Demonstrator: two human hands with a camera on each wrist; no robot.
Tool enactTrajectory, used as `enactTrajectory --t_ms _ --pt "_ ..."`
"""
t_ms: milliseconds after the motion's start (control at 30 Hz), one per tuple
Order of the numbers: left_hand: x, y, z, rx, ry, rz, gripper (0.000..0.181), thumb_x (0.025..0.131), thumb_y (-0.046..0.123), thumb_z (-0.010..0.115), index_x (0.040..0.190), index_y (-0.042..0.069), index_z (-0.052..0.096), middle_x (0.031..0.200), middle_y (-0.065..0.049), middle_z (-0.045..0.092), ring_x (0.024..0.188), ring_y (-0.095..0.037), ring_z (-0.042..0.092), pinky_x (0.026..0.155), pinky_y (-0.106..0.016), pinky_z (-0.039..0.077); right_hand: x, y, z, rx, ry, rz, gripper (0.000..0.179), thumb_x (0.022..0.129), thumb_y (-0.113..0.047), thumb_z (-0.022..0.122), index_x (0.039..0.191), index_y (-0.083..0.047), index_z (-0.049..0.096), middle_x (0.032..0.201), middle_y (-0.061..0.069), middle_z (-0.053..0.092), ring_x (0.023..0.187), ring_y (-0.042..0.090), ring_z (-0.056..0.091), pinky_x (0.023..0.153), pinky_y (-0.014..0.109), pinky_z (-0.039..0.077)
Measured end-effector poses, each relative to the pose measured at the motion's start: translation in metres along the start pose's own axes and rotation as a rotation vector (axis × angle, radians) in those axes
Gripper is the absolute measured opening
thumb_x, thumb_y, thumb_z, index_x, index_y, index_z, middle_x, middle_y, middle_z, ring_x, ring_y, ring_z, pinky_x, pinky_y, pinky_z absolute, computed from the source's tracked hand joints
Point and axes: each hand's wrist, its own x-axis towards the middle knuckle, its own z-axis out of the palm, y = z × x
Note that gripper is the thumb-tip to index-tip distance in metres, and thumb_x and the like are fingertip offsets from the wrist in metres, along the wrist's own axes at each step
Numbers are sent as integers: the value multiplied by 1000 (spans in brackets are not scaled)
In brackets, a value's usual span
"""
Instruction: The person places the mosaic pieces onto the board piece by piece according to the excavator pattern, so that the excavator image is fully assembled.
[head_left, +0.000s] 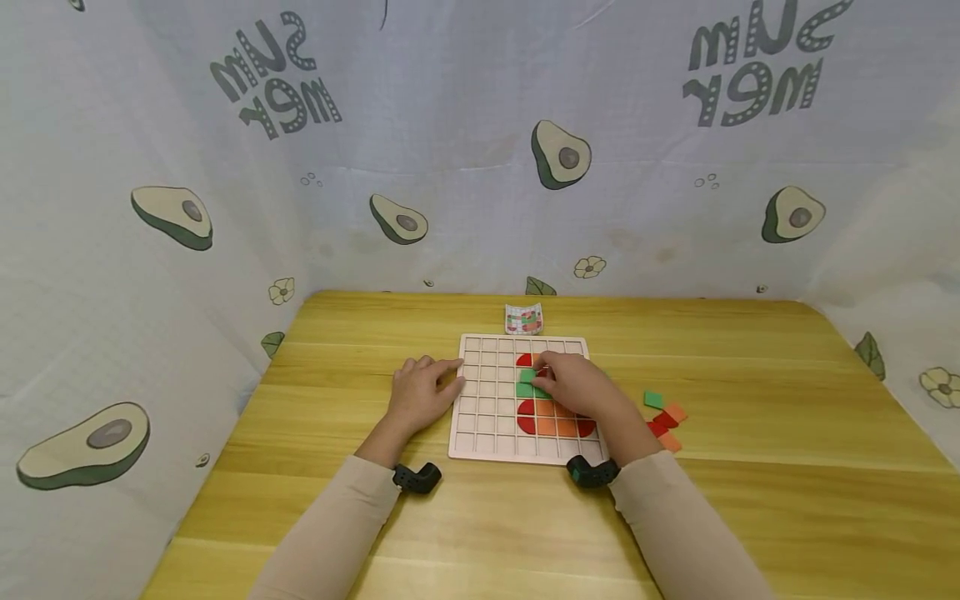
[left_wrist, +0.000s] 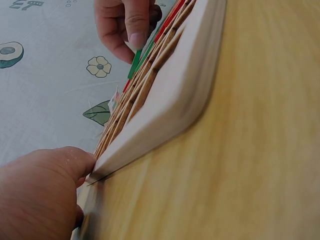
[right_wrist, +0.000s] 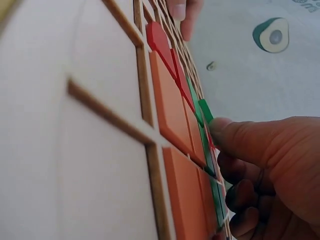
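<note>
A pale wooden grid board (head_left: 480, 417) lies on the table, its right half partly filled with red, orange and green tiles. My right hand (head_left: 577, 383) is over the filled part and pinches a green square tile (head_left: 527, 377) between thumb and fingers. In the right wrist view that green tile (right_wrist: 205, 110) is tilted at the grid, above orange tiles (right_wrist: 170, 100) and rounded red tiles (right_wrist: 159, 42). My left hand (head_left: 420, 392) rests at the board's left edge, its thumb and forefinger touching the rim; the left wrist view shows the thumb (left_wrist: 75, 162) against the board's side.
A small curled picture card (head_left: 523, 319) with a coloured grid pattern stands behind the board. Right of the board lie a loose green tile (head_left: 653, 400) and several red and orange tiles (head_left: 670, 442). A white avocado-print curtain (head_left: 465, 258) hangs behind the wooden table (head_left: 360, 333).
</note>
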Motion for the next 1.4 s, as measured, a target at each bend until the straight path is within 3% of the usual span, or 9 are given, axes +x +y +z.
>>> enactTrajectory --t_ms 200,700,1033,1200,1400 --pt "1 1 1 6 -13 -7 39 100 44 61 137 30 67 87 3 56 82 -18 41 79 -38 30 5 -2 4 -27 21 3 24 101 -25 66 118 -8 66 100 5 72 87 20 63 87 43 53" --pt "2 -2 1 23 7 2 40 99 44 62 135 29 68 88 2 58 82 -18 43 77 -37 31 9 2 3 -1 22 -8 25 100 -24 67 121 -12 71 94 2 71 82 17 59 83 40 51" --pt "2 -2 3 11 -4 -4 40 99 44 62 136 29 68 87 2 56 82 -18 42 78 -36 31 8 3 1 8 13 -4 26 100 -24 66 122 -11 72 100 4 72 86 20 58 86 42 51" --pt "2 -2 3 10 3 -1 40 99 44 62 135 29 68 86 3 56 82 -17 41 78 -36 31 1 12 -7 22 23 11 29 100 -24 66 126 -11 70 96 4 69 83 20 55 80 39 49" --pt "2 -2 3 13 3 -7 40 99 44 62 135 29 68 87 3 56 83 -17 42 78 -36 31 -16 30 -23 71 -1 86 33 101 -26 64 130 -11 67 86 5 62 76 19 53 70 32 44"
